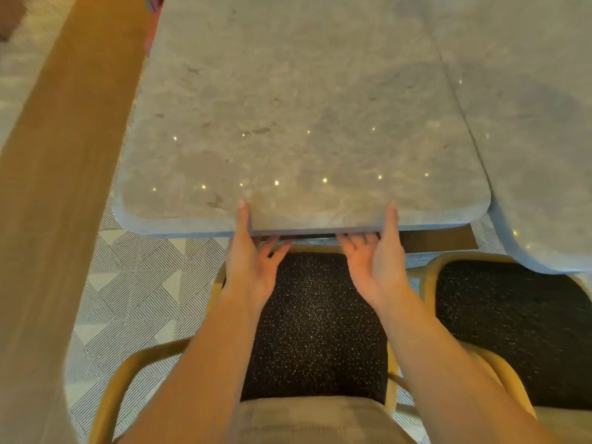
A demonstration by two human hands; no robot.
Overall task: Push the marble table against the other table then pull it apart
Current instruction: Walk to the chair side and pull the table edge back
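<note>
The grey marble table (301, 123) fills the middle of the head view, its rounded near edge facing me. A second marble table (528, 129) stands to its right; their sides meet along a thin seam with no visible gap. My left hand (251, 261) grips the near edge, thumb lying on the top and fingers curled underneath. My right hand (376, 257) holds the same edge a little to the right in the same way, thumb up on the marble. Both forearms reach over a chair seat.
A chair with a black speckled seat (314, 315) and tan frame sits under my arms. A second such chair (512, 325) stands at the right. A wooden beam (64, 161) runs along the left side. The floor (134, 283) has striped geometric tiles.
</note>
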